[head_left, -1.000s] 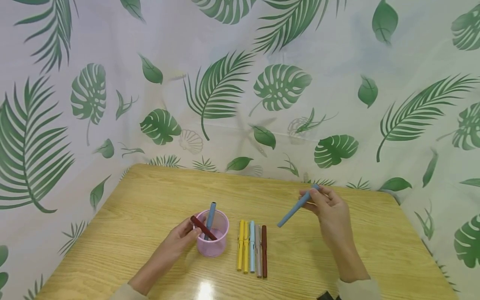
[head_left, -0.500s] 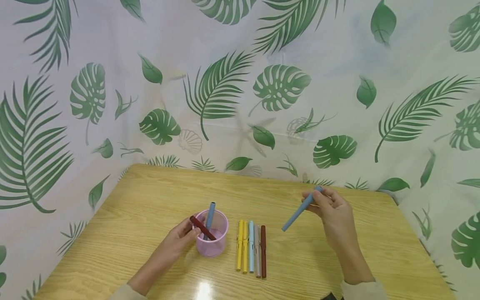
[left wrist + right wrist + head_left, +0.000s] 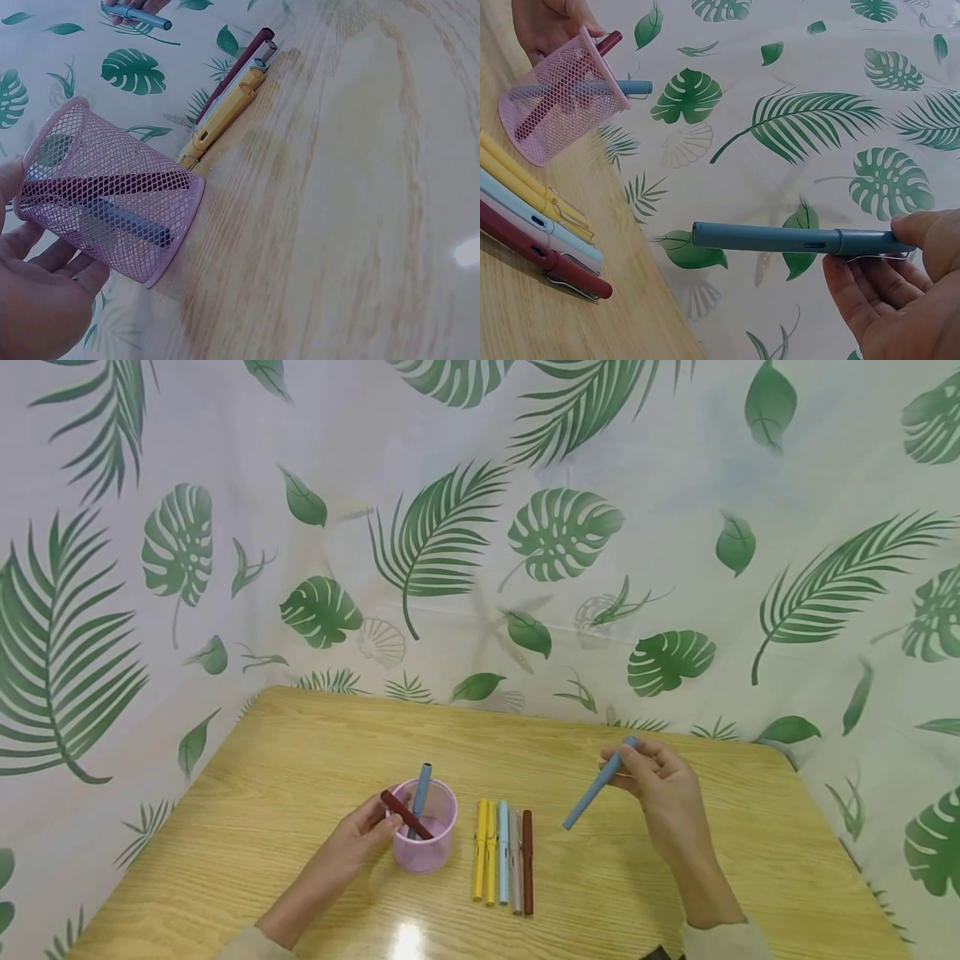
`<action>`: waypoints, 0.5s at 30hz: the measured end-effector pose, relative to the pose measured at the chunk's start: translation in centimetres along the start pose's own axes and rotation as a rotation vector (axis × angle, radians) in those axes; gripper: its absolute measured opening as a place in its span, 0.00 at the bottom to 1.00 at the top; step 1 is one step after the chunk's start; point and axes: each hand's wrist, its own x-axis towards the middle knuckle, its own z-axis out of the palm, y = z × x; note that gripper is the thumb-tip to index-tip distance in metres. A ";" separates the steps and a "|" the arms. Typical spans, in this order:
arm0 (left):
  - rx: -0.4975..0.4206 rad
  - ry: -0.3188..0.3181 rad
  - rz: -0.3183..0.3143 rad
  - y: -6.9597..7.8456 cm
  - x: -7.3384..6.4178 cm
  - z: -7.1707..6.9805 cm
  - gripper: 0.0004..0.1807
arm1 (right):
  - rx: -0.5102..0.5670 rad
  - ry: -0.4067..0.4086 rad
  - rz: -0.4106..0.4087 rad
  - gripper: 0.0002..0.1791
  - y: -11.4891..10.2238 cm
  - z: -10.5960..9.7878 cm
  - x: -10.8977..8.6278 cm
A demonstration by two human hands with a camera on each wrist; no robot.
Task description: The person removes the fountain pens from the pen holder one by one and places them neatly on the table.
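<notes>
My left hand (image 3: pixel 356 839) grips the rim of a pink mesh pen cup (image 3: pixel 423 857) that stands on the table. Inside the cup lean a dark red pen (image 3: pixel 405 814) and a blue pen (image 3: pixel 422 789). Above the table on the right, my right hand (image 3: pixel 663 793) pinches another blue pen (image 3: pixel 765 237) by its capped end, its other end slanting down to the left. Between the hands lie two yellow pens (image 3: pixel 485 852), a light blue pen (image 3: pixel 503 852), a grey pen (image 3: pixel 516 864) and a dark red pen (image 3: pixel 528 864), side by side in a row.
The wooden table (image 3: pixel 322 735) backs onto a white cloth (image 3: pixel 465 635) printed with green leaves. A small black object (image 3: pixel 657 953) shows at the bottom edge, near my right sleeve (image 3: pixel 723 939).
The blue pen in my right hand has dipped slightly, its free end moving a little down and to the right. My left hand and the cup stay where they were.
</notes>
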 end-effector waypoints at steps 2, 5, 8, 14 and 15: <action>-0.001 0.002 -0.004 0.0 0.0 0.0 0.30 | 0.001 0.000 -0.004 0.11 0.1 0.1 0.0; -0.009 0.004 -0.014 0.1 0.0 0.0 0.30 | -0.002 -0.006 0.000 0.13 0.4 0.2 0.0; -0.009 0.001 -0.009 0.2 -0.1 0.0 0.30 | -0.015 -0.011 0.014 0.16 0.8 0.3 0.1; 0.004 -0.011 0.000 0.2 0.0 0.0 0.31 | -0.058 -0.005 0.074 0.20 1.5 0.5 0.0; 0.003 -0.014 -0.001 0.2 0.0 0.0 0.31 | -0.067 -0.002 0.087 0.21 1.6 0.6 0.0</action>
